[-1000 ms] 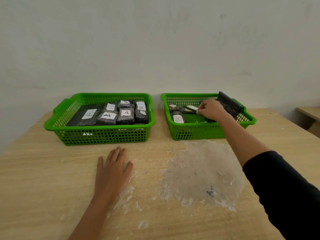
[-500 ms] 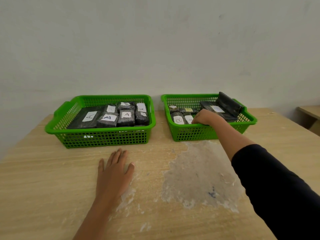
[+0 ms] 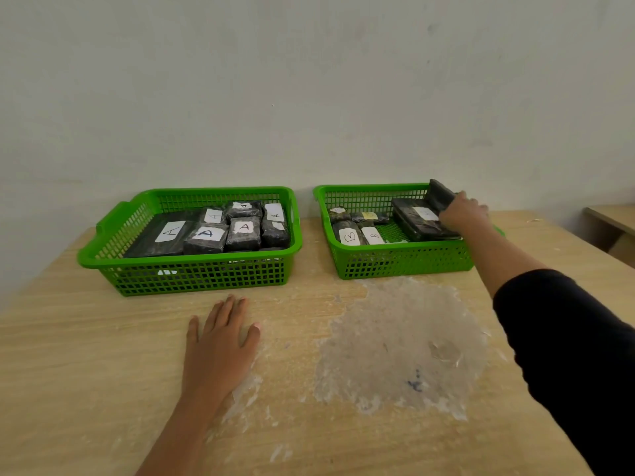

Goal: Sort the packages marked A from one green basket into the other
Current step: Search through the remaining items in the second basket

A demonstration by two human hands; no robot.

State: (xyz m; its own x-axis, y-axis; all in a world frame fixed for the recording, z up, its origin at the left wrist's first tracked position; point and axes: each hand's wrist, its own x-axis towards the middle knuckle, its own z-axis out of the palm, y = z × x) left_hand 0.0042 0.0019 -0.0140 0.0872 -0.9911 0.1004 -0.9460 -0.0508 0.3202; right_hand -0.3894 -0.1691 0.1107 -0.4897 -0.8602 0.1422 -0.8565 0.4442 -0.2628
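Packages (image 3: 206,235) wrapped in black, most with white labels marked A, fill the left basket (image 3: 192,273), lying flat and packed close together; one long package lies along its left side with an A label. Well apart to the right sits the right basket (image 3: 398,261), also green and latticed, holding fewer packages: two at the front left with white labels, one reading B (image 3: 349,236), two small ones behind them, a bare patch of green floor in the middle, and a stack of long flat packages (image 3: 417,219) at the right, the top label too blurred to read. At the far right corner a dark package (image 3: 441,195) stands tilted against the rim, and the right hand (image 3: 462,213) has its fingers curled on its lower end, gripping it; a black sleeve (image 3: 570,345) covers that arm from the elbow. The left hand (image 3: 221,341) lies flat on the table (image 3: 86,372), palm down, fingers straight and close together with the thumb spread, just before the left basket. Pale wood grain covers the table, which carries a large whitish scuffed patch (image 3: 402,345) with flaking edges and a small blue mark, in front of the right basket. Both baskets stand near the far edge, against a plain grey-white wall (image 3: 309,91). A second wooden surface (image 3: 615,225) shows at the right edge
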